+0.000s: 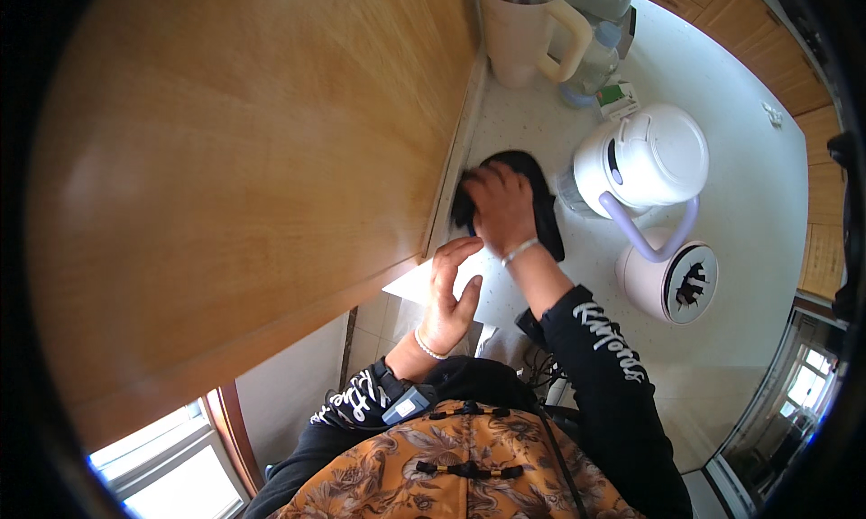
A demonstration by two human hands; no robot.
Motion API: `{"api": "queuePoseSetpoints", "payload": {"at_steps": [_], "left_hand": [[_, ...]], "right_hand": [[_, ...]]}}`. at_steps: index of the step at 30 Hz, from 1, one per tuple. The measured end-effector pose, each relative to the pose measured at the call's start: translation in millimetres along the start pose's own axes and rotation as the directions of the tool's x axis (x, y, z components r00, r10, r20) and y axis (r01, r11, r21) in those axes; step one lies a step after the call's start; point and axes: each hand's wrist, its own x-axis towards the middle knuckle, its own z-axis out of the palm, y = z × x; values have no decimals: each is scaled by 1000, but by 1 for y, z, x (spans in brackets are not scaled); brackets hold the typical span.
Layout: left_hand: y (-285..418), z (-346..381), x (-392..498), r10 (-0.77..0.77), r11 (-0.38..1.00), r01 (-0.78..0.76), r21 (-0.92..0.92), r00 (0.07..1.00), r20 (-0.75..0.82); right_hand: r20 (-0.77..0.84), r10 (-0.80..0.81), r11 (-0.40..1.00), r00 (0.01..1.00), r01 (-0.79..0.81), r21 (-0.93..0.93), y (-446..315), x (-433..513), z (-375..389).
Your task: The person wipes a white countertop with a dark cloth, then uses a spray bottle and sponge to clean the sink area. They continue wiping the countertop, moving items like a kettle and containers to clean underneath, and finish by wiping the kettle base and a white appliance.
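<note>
A soft-looking black item (547, 211) lies on the speckled white countertop (500, 123), close to the wooden panel. My right hand (504, 204) is over it from the front, fingers bent down and blurred. Beneath those fingertips is a dark, smeared-looking part; whether I grip it or only touch it is not clear. My left hand (450, 302) is held just in front, near the counter's corner, with thumb and fingers apart and nothing between them. Part of the black item is hidden under my right hand.
A wooden panel (257, 147) rises along the left. To the right stand a white jug (639, 157) with a lavender handle and a pink canister (646, 282). Farther back are a cream handled tumbler (514, 39), a blue-capped bottle (595, 62) and a small green-and-white box (617, 98).
</note>
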Motion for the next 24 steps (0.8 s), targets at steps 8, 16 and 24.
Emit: {"api": "queuePoseSetpoints", "payload": {"at_steps": [8,16,24], "left_hand": [[4,-9,-16,102,993,-102,50,995,0],[6,-30,-34,-5,999,4,53,1000,29],[-4,-40,-39,-33,999,34,-4,997,63]], "right_hand": [[176,-292,938,940,246,244,-39,-100,-19],[-147,97,993,984,-84,88,7,-33,-7],[-284,455,692,844,-134,709,-42,20,16]]}}
